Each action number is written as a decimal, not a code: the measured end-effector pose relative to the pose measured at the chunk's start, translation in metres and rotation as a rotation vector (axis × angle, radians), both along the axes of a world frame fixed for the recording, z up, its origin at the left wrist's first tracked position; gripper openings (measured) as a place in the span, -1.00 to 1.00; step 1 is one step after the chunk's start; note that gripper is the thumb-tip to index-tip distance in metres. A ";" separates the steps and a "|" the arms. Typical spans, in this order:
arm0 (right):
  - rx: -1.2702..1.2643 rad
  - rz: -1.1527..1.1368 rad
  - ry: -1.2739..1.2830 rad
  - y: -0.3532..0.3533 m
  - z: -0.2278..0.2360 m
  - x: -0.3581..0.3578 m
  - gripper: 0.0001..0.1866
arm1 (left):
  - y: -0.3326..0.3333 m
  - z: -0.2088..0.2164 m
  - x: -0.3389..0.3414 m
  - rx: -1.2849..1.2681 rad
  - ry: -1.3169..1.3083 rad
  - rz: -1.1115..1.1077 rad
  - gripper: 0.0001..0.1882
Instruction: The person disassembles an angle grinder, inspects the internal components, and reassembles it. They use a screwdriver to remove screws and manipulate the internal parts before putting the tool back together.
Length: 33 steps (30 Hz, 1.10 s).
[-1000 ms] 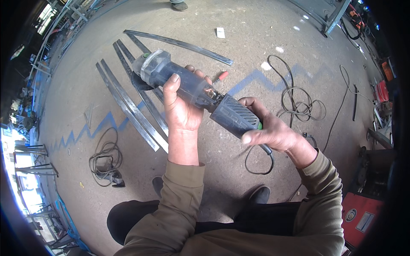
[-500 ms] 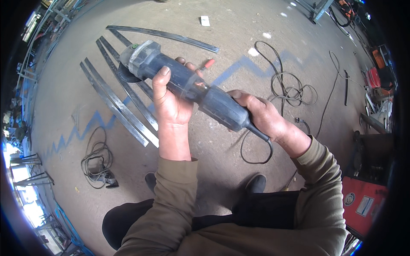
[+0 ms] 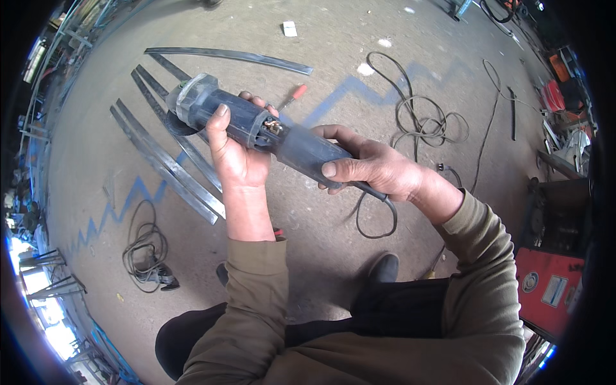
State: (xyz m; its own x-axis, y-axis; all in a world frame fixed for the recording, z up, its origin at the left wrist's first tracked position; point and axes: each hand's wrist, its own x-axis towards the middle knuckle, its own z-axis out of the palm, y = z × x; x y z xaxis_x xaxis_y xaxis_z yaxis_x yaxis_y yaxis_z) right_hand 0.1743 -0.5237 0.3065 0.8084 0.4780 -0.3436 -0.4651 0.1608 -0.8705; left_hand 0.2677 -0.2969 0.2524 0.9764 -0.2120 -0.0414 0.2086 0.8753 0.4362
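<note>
Dark grinder is gripped by left hand and right hand, floor stretching between strip edges and cable.

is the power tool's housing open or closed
Open: the rear cover stands back from the front body, and copper-coloured inner parts show between them.

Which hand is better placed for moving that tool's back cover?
Probably the right hand: its thumb and fingers wrap the back cover, while the left hand holds the front body.
</note>
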 end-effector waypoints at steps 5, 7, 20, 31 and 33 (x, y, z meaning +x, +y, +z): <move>-0.267 -0.031 -0.262 0.006 0.001 -0.006 -0.12 | 0.000 0.004 -0.004 0.021 -0.008 0.023 -0.54; -0.369 -0.066 -0.358 0.009 0.002 -0.010 -0.14 | -0.001 0.006 -0.006 0.033 -0.007 0.047 -0.54; 0.112 0.033 0.055 0.007 -0.003 -0.008 -0.32 | 0.000 0.014 -0.014 0.001 -0.093 0.021 -0.52; 0.137 -0.010 0.017 0.013 -0.003 -0.011 -0.19 | 0.002 0.014 -0.014 0.029 -0.140 -0.027 -0.46; 0.038 -0.003 0.013 0.012 -0.002 -0.010 -0.19 | -0.001 0.012 -0.014 0.008 -0.139 -0.026 -0.46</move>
State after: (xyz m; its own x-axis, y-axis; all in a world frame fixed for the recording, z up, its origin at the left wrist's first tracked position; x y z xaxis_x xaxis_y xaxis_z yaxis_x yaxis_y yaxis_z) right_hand 0.1647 -0.5115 0.3050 0.8056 0.4879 -0.3361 -0.4759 0.1949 -0.8577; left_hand 0.2539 -0.2978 0.2649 0.9669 -0.2378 0.0920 0.1685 0.8667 0.4695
